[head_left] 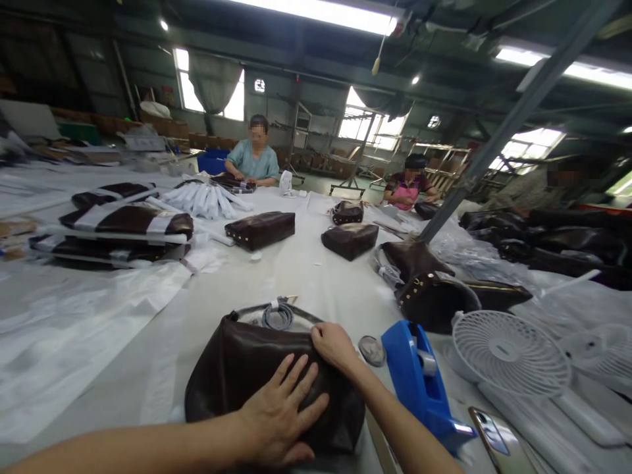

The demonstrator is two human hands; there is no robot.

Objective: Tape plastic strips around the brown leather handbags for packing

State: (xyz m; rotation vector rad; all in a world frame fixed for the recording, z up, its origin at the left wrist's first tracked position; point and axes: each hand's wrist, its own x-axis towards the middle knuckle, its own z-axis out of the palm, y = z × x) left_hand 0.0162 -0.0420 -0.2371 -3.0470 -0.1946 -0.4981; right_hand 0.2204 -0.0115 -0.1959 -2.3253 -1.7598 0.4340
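Observation:
A dark brown leather bag point(247, 349) lies on the white-covered table right before me. My left hand point(284, 415) rests flat on its front side with the fingers spread. At the bag's upper right edge, my right hand point(333, 343) has its fingers curled closed on the rim. The bag's strap arches behind its top edge, and a coiled grey cord point(277, 315) with a white band sits beside the strap.
To the right are a blue tape dispenser point(419, 375), a white fan point(511, 352) and a phone point(498, 438). Wrapped bags point(128, 220) are stacked at left; more brown bags point(260, 230) stand farther back. People point(254, 155) work across the table. A grey post point(513, 125) slants at right.

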